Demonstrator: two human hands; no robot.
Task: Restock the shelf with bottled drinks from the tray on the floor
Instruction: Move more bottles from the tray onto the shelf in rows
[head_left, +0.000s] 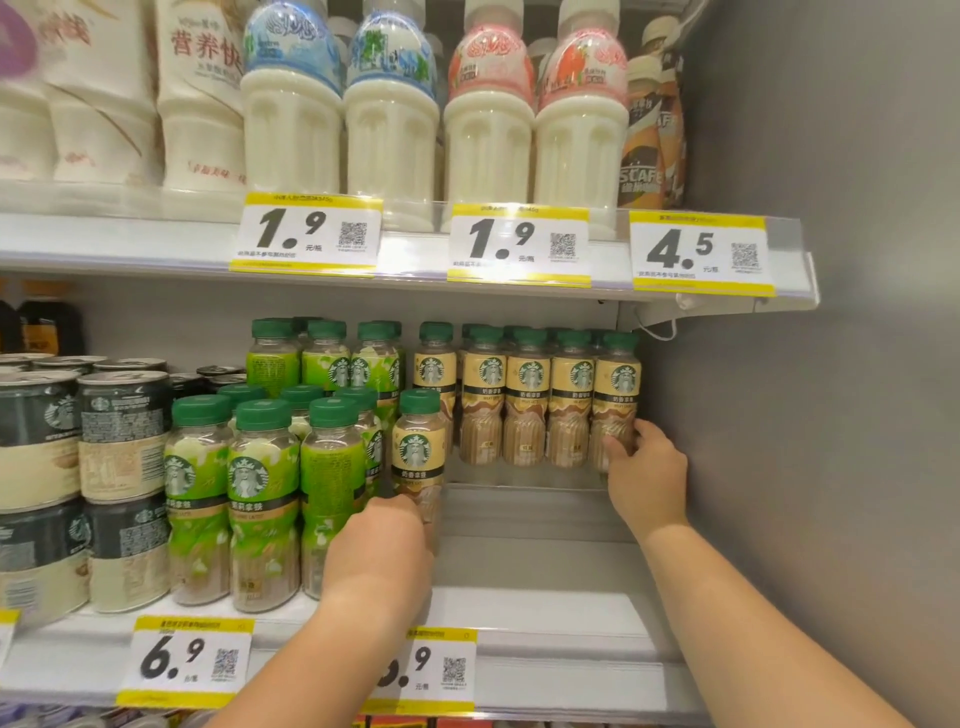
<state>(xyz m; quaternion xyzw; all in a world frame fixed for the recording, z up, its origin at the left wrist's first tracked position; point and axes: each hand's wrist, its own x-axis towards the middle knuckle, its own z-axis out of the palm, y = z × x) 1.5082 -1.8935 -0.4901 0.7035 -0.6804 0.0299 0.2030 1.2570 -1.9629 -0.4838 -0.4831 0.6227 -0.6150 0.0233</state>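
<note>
Left hand: the left hand (379, 551) grips the lower part of the front latte bottle (418, 457), with the back of the hand toward the camera.
Front latte bottle: cream label, green cap, upright on the lower shelf (545, 571), just beside the green-label bottles (260, 483) and well forward of the rear row.
Right hand: the right hand (647, 467) reaches deep into the shelf and holds the base of the rightmost latte bottle (615, 400), fingers curled round it.
Rear row: four more cream-label bottles (530, 400) stand shoulder to shoulder with the rightmost one at the back, with more green caps behind them.
Left neighbours: the green-label bottles crowd the left hand's side. Further left, dark-and-cream cans (119, 436) are stacked two high.
Right limit: the grey side wall (831, 364) stands just beside the right hand.
Overhead: the upper shelf (130, 244) carries white milk drinks (389, 130) with blue or pink labels and a brown coffee bottle (652, 135). Its yellow price tags (306, 234) read 1.9, 1.9 and 4.5.
Front edge: a 6.9 price tag (189, 660) hangs at the left.
Hidden: the left forearm covers the first digit of a second tag (441, 667). The fingertips of both hands are out of sight behind the bottles they hold. The cans are cut off at the left edge.
</note>
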